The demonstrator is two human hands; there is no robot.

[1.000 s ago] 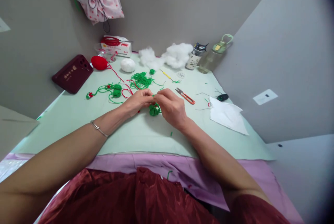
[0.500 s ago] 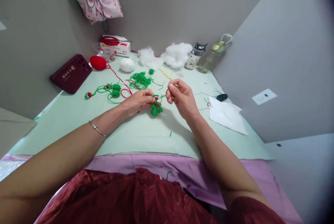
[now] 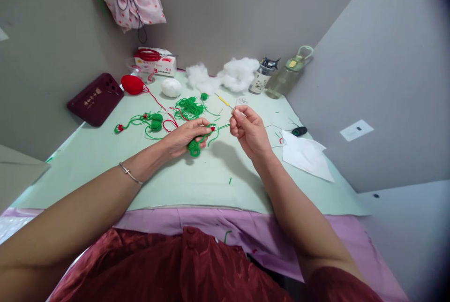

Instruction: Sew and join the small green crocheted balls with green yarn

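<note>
Green yarn (image 3: 222, 126) stretches left to right between the hands (image 3: 186, 138) (image 3: 249, 131).

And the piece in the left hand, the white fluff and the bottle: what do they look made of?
Piece: seemingly yarn, matte, going by its visible strands. Fluff: probably loose fibre, matte, with wispy edges. Bottle: likely plastic, perhaps glass; smooth, with a translucent body.
</note>
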